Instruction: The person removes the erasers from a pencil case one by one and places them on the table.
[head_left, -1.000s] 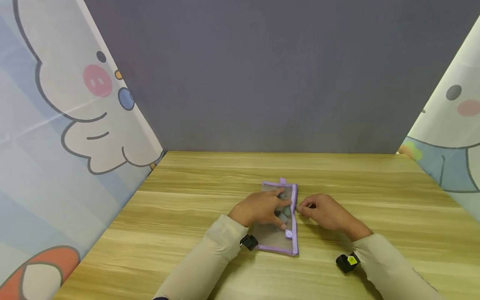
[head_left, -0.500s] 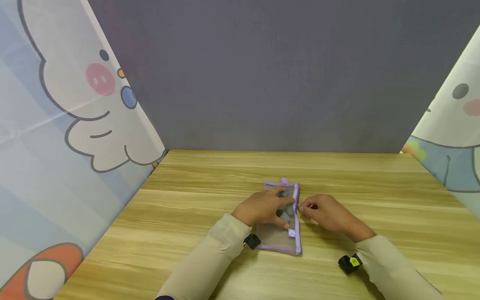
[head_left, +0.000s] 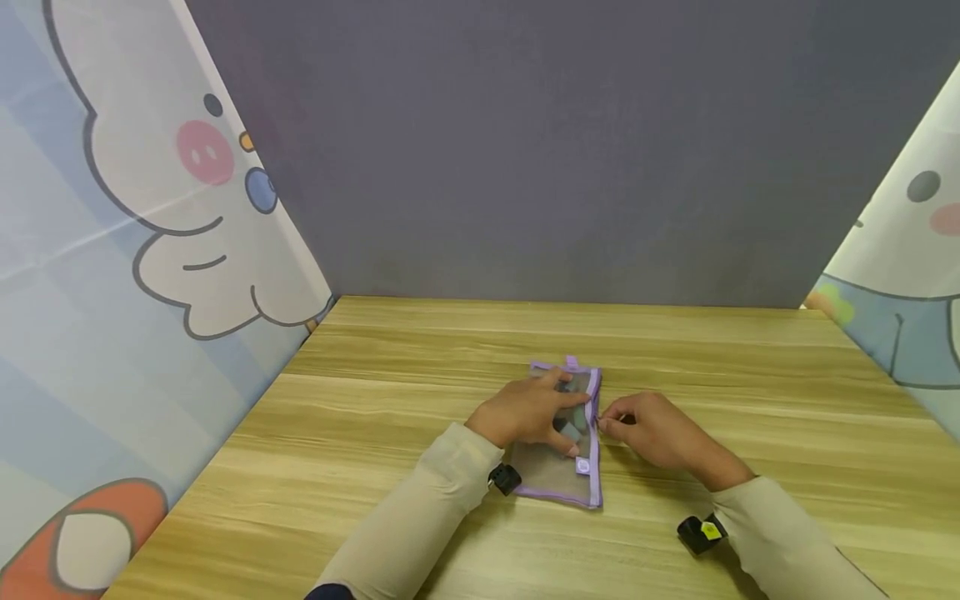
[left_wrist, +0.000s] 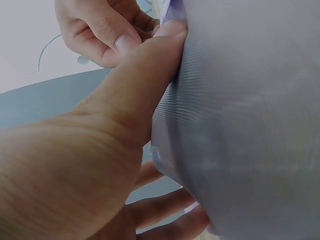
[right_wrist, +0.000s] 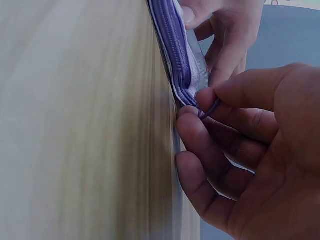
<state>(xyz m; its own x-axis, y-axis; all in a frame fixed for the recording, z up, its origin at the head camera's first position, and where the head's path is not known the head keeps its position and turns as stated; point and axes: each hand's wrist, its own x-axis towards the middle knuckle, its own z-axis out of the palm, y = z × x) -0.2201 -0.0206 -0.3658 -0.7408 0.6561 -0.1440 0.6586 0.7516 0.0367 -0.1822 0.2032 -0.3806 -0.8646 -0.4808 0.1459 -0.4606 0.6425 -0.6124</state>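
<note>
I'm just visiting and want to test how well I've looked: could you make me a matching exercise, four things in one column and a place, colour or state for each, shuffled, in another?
Column one
1. left hand
2. right hand
3. mesh pouch
4. tabletop

Column two
A. pinching the zipper cord
B. yellow-brown, with a wood grain
C. resting on the mesh pouch, fingers spread
D. greyish and see-through, with purple edging

Right pairs: 1-C, 2-A, 3-D, 4-B

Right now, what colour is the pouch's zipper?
The zipper is purple, clearest in the right wrist view.
</note>
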